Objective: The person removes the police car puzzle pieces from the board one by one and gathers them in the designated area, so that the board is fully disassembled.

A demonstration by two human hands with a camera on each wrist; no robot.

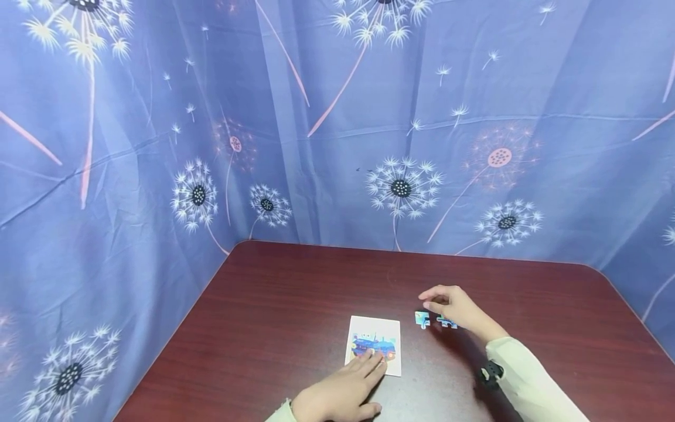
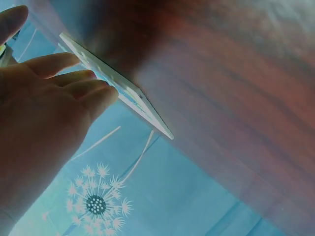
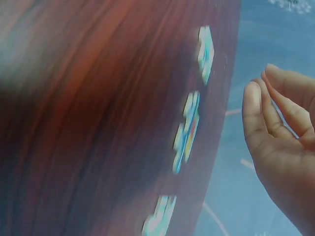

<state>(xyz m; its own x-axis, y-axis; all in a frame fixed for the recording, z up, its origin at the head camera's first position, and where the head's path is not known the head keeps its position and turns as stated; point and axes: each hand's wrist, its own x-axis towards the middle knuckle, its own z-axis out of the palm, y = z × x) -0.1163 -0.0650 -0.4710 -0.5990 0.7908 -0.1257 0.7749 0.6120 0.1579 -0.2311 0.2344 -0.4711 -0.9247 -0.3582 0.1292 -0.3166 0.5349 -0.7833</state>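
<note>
A white picture board (image 1: 377,324) lies on the table, showing a blue vehicle with eyes. My left hand (image 1: 345,390) rests its outstretched fingers on the board's lower part, hiding some of the picture. In the left wrist view, the board (image 2: 157,123) appears edge-on beneath the fingertips. Right of it, my right hand (image 1: 457,308) hovers over jigsaw pieces, fingers bent and holding nothing. One light-blue jigsaw piece (image 1: 422,318) lies left of the thumb; another piece (image 1: 447,322) is partly covered by the hand. The right wrist view shows three separate pieces, the middle piece (image 3: 187,132) with red and yellow patches.
The dark red-brown wooden table (image 1: 295,281) has rounded far corners. A blue curtain (image 1: 337,176) printed with dandelions hangs behind it and along the left side. A black device (image 1: 491,373) is strapped to the right wrist over a pale sleeve.
</note>
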